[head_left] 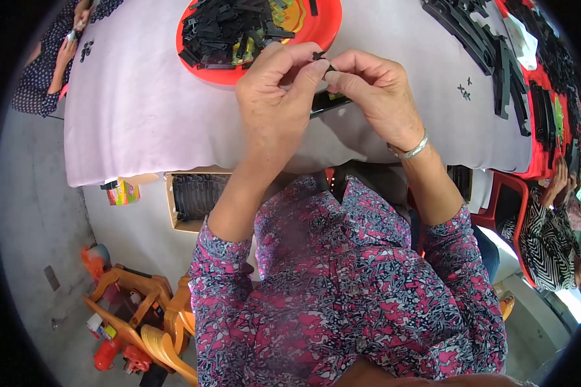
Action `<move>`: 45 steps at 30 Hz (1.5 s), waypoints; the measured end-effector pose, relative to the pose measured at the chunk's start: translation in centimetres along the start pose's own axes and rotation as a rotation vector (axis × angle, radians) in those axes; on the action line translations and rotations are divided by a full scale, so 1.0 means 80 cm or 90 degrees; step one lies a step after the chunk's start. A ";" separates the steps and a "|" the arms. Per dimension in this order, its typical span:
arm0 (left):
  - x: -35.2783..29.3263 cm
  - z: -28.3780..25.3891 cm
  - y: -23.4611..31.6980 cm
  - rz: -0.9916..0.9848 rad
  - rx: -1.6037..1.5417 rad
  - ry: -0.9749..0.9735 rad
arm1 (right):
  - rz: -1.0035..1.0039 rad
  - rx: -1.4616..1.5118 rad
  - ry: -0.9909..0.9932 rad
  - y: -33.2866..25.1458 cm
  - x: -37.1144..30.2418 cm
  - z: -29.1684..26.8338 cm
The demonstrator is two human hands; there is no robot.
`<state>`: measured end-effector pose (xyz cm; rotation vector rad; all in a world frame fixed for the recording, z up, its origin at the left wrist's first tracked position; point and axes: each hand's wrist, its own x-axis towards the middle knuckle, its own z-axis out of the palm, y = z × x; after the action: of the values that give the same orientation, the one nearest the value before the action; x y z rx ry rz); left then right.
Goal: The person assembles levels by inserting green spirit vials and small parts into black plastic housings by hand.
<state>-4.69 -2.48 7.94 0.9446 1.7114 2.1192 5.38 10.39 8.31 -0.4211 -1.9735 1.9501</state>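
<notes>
Both hands meet over the near part of the cloth-covered table, fingertips pinched around a small black plastic piece [319,57]. My left hand [274,90] grips it between thumb and fingers. My right hand [380,90], with a bracelet at its wrist, closes on its other end; the fingers hide most of it. Below the fingertips lies a long black part [322,104] with a yellowish patch, partly covered by my right hand. Just beyond my left hand, a red round tray [326,39] carries a heap of small black plastic parts [219,32].
Long black strips [464,39] lie at the table's right, near a few small black bits [464,92]. A wooden box [173,206] of black parts sits below the table edge. Other people work at the far left [42,77] and right [542,238]. A wooden chair [142,309] stands lower left.
</notes>
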 end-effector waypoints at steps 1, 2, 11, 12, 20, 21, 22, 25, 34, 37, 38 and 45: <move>0.002 0.002 0.002 0.111 0.160 -0.003 | 0.000 0.001 0.005 0.003 -0.003 0.001; 0.003 0.005 0.003 0.224 0.319 -0.006 | -0.028 -0.005 0.038 0.007 -0.006 0.002; 0.010 0.014 0.005 0.132 0.224 -0.044 | -0.032 -0.063 0.131 -0.003 -0.022 0.004; 0.012 0.013 0.014 -0.067 0.068 -0.041 | -0.042 -0.035 0.093 -0.005 -0.024 0.003; 0.034 -0.015 0.008 -0.466 -0.411 -0.316 | -0.060 0.037 -0.012 -0.003 -0.030 -0.021; 0.034 -0.014 0.010 -0.468 -0.410 -0.318 | -0.073 0.031 -0.026 -0.005 -0.031 -0.024; 0.034 -0.011 0.013 -0.475 -0.408 -0.318 | -0.073 0.032 -0.023 -0.008 -0.032 -0.027; 0.032 -0.006 0.013 -0.505 -0.439 -0.326 | -0.050 -0.032 -0.048 -0.013 -0.036 -0.038; 0.021 0.006 -0.005 -0.532 -0.514 -0.392 | -0.099 0.048 -0.091 -0.022 -0.038 -0.049; 0.026 0.023 0.007 -0.445 -0.356 -0.307 | -0.108 0.015 -0.055 -0.028 -0.043 -0.055; 0.030 0.030 0.010 -0.396 -0.223 -0.247 | -0.102 0.019 -0.018 -0.023 -0.048 -0.053; 0.078 0.093 -0.010 -0.121 0.268 -0.433 | -0.097 -0.038 -0.032 -0.011 -0.078 -0.047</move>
<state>-4.92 7.02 9.93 1.3458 1.7832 1.1296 12.66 11.09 9.06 -0.2315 -2.0344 1.8297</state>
